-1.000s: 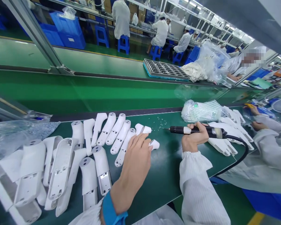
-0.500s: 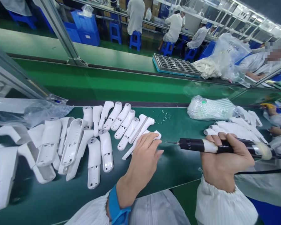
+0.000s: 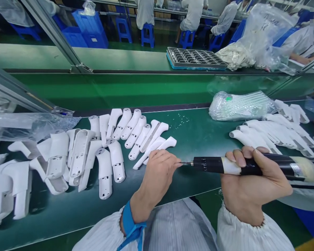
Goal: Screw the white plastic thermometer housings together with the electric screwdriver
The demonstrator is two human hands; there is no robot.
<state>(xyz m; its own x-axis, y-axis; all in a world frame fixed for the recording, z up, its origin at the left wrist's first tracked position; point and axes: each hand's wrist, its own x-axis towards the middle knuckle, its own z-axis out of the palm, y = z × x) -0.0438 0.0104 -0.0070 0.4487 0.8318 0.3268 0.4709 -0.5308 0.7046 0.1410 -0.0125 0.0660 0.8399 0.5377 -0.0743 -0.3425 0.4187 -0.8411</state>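
Observation:
My right hand (image 3: 253, 181) is wrapped round a black and white electric screwdriver (image 3: 225, 165) that lies level, its bit pointing left. My left hand (image 3: 158, 174) is pinched at the tip of that bit; what its fingers hold is too small to name. Just beyond my left hand a row of white plastic handle-shaped housings (image 3: 136, 134) lies on the dark green bench (image 3: 199, 136). A scatter of tiny screws (image 3: 180, 120) lies behind them.
More white housings (image 3: 54, 160) are heaped at the left beside a clear plastic bag (image 3: 28, 123). Another stack of housings (image 3: 272, 134) and a bagged bundle (image 3: 238, 104) lie at the right. A green conveyor (image 3: 133, 89) runs behind, with a parts tray (image 3: 195, 57). Seated workers are further back.
My left hand has left the housings and come to the screwdriver's bit, fingers pinched. My right hand has drawn the screwdriver nearer and lower. The view has tilted down.

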